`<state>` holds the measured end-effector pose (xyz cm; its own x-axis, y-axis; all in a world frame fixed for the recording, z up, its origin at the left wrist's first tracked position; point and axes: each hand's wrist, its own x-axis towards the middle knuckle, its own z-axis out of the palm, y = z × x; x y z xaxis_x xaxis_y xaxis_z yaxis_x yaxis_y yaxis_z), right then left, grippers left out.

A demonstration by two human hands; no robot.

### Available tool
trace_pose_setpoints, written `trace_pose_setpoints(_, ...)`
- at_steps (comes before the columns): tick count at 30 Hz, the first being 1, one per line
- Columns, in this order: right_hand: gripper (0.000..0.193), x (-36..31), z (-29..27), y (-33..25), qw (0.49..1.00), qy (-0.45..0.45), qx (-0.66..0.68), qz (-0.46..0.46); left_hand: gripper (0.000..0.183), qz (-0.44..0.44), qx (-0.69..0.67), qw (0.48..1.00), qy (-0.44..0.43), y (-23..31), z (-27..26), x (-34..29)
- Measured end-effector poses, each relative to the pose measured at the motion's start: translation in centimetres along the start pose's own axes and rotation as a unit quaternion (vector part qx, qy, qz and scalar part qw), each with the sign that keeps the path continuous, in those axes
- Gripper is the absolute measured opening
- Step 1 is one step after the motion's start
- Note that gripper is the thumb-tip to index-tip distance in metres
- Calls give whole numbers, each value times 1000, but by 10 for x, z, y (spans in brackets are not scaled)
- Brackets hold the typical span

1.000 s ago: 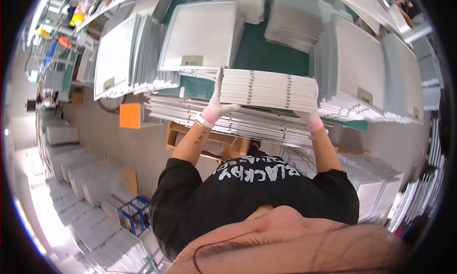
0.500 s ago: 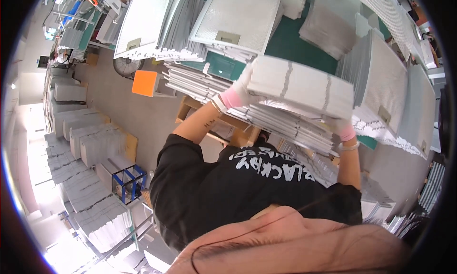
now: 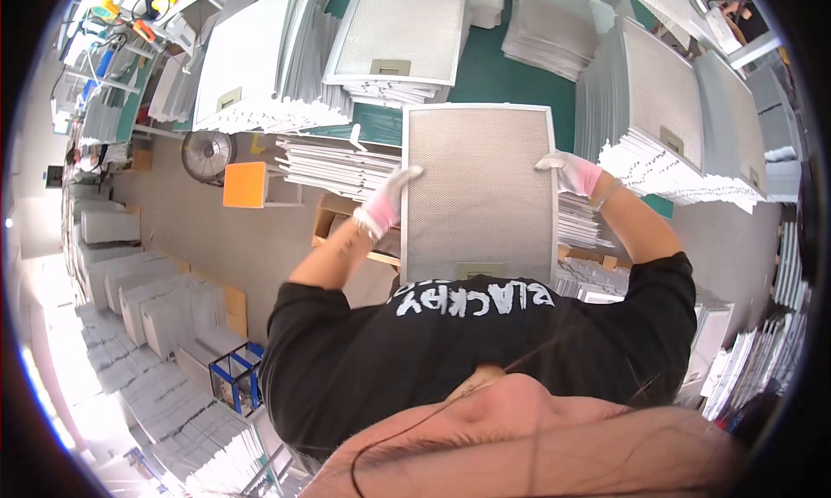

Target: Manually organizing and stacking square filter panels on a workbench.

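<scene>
A framed metal mesh filter panel (image 3: 478, 186) is in front of my chest, its silvery mesh face turned up toward me. My left hand (image 3: 392, 202), in a white and pink glove, grips its left edge. On the opposite edge, my right hand (image 3: 573, 173) holds on in a matching glove. The panel's small latch plate is at the edge nearest my shirt. Whether more panels lie beneath it is hidden. Just beyond stands the green-topped table (image 3: 495, 76), partly behind the panel's far edge.
Stacks of similar mesh panels stand on the table: a middle stack (image 3: 400, 32), a left stack (image 3: 245, 57) and a right stack (image 3: 662, 91). More panels (image 3: 333, 165) lie below the table edge. An orange-topped stool (image 3: 246, 185) and a round fan (image 3: 208, 156) stand at the left.
The block of panels, earlier tilted with its edges toward me, now shows its broad mesh face and sits closer to my body. Both hands have shifted to its left and right edges.
</scene>
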<state>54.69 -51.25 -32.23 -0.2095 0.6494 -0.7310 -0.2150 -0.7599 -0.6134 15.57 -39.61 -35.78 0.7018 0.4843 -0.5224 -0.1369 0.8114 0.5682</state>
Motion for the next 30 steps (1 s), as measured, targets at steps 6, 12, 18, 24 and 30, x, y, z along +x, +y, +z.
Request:
trace_pose_setpoints(6, 56, -7, 25, 7, 1000, 8, -3, -1, 48, -46, 30, 998, -18, -54, -24, -92)
trace_pose_setpoints(12, 102, -39, 83, 79, 981, 41, -37, -186, 64, 43, 114, 992, -38, -55, -30, -116)
trace_pose_setpoints(18, 107, -106, 145, 168, 960, 130, 40, -246, 76, 8, 130, 990, -54, -24, -8, -111)
trace_pose_setpoints(24, 104, -186, 87, 109, 879, 317, 45, -354, 70, 128, 232, 952, -154, 12, 95, -29)
trace_pose_setpoints(30, 75, -282, 11, 38, 863, 313, 89, -388, 39, 89, 191, 962, -172, 50, 249, 50)
